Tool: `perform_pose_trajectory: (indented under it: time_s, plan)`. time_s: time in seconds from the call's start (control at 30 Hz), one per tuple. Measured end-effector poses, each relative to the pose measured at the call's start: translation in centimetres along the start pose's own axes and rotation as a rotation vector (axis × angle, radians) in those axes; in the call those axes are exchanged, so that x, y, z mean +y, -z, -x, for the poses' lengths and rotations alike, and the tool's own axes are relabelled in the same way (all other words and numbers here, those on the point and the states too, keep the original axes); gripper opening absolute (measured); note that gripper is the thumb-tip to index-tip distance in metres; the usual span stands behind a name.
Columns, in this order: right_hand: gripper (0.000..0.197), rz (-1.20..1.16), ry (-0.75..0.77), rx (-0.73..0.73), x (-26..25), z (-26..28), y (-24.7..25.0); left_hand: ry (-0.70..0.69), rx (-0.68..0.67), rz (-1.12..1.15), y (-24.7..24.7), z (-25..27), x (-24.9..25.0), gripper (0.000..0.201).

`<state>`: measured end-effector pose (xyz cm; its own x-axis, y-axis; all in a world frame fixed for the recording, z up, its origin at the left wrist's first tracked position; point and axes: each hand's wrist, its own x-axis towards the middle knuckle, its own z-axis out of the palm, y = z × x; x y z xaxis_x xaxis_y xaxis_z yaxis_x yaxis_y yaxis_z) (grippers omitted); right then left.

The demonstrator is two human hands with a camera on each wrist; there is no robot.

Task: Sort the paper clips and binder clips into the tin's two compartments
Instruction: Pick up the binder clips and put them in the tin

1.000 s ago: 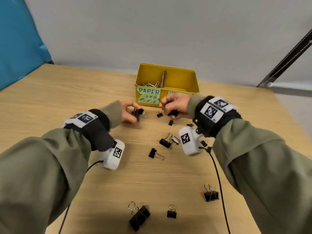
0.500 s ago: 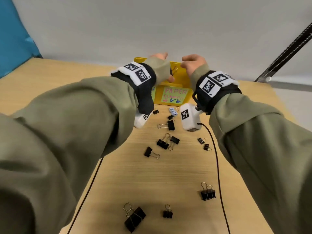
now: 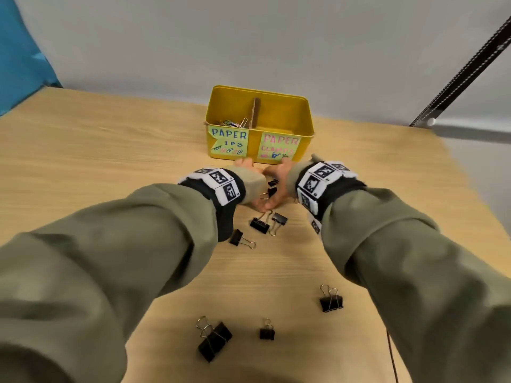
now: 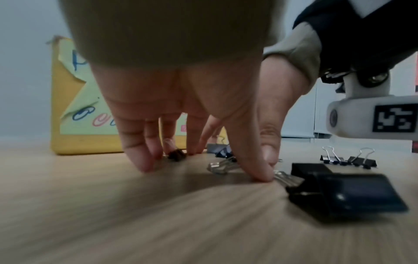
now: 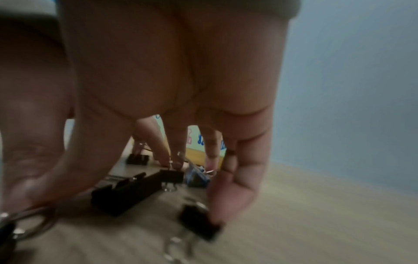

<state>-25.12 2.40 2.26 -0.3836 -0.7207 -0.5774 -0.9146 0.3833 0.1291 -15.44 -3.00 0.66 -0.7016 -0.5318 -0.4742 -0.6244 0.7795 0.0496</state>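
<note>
Both hands dropped from above the yellow tin point(image 3: 260, 111) to the tabletop point(image 3: 110, 161), landing among the loose binder clips just in front of it.

Left hand point(image 4: 192, 110) stood with fingers spread and pointing down, tips on the wood, thumb beside the wire handle of a binder clip point(image 4: 346, 192), gripping nothing yet. Right hand point(image 5: 172, 100) hung likewise, its little finger touching a small black binder clip point(image 5: 199, 223); whether its thumb had caught a wire loop cannot be told through the blur. Paper clips point(image 3: 235, 123) lay in the tin's left compartment, labelled for them; the right compartment's floor was hidden. The tin's closeness likely kept each carry short. More binder clips point(image 3: 260, 225) lay scattered nearer the person.
</note>
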Motion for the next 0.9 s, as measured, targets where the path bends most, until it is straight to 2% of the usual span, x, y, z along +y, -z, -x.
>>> perform_pose_trajectory:
  time_s: [0.07, 0.2, 0.3, 0.47, 0.53, 0.63, 0.73, 0.9]
  plan:
    - [0.081, -0.063, -0.027, 0.040, 0.0, -0.3, -0.8, 0.035, -0.021, 0.066, 0.1, 0.3, 0.3, 0.086]
    - [0.041, -0.238, 0.032, 0.058, 0.2, -0.3, -2.1, 0.007, -0.047, 0.206, 0.0, 0.7, 0.3, 0.046]
    - [0.017, -0.318, 0.058, 0.111, 0.3, -0.2, -2.9, 0.016, -0.063, 0.294, -0.7, 1.1, 0.5, 0.032]
    - [0.015, -0.488, 0.006, 0.187, 1.2, 0.8, -3.8, -0.057, -0.020, 0.349, -1.0, 2.9, 0.2, 0.027]
    - [0.016, -0.552, -0.037, 0.204, 1.5, 1.2, -4.0, -0.099, -0.044, 0.329, -1.4, 3.3, 0.5, 0.029]
    - [0.019, -0.737, -0.070, 0.180, 1.8, 1.4, -4.1, -0.136, -0.108, 0.271, -2.1, 3.6, 1.0, 0.041]
    - [0.022, -0.826, -0.122, 0.185, 2.0, 1.6, -4.0, -0.183, -0.103, 0.160, -2.4, 4.3, 1.1, 0.044]
    - [0.022, -0.921, -0.132, 0.168, 2.0, 1.3, -4.2, -0.187, -0.096, 0.195, -2.3, 4.2, 1.8, 0.037]
